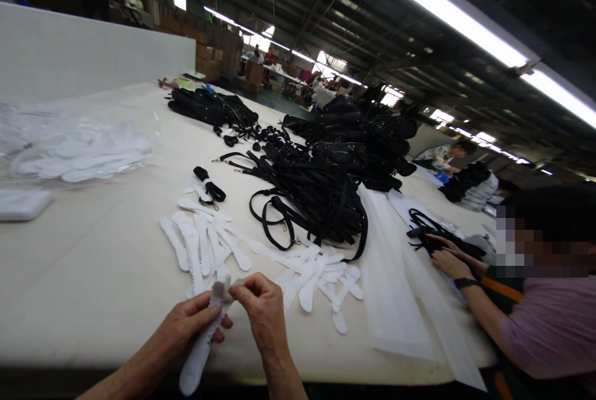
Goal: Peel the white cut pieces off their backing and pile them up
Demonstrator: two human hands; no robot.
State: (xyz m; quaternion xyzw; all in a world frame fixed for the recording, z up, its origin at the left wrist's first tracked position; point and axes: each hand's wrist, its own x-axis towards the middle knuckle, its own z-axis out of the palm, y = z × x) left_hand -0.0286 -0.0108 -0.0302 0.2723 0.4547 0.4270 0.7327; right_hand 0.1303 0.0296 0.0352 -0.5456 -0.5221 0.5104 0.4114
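My left hand [189,325] is closed around a long white foam strip [198,359] with a scalloped edge, and the strip hangs down past the table's near edge. My right hand [261,307] pinches the strip's top end, just right of my left hand. Several more white strips [205,241] lie spread on the cream table [88,269] just beyond my hands, with another scatter [326,279] to the right. Behind them sits a heap of black straps [316,195] with metal clips.
A rolled black strap [209,187] lies apart left of the heap. Black bags [214,108] are piled further back. A clear plastic bag of white pieces [74,151] sits at left. White sheets [391,276] lie at right, where a co-worker's hands [449,257] handle black straps.
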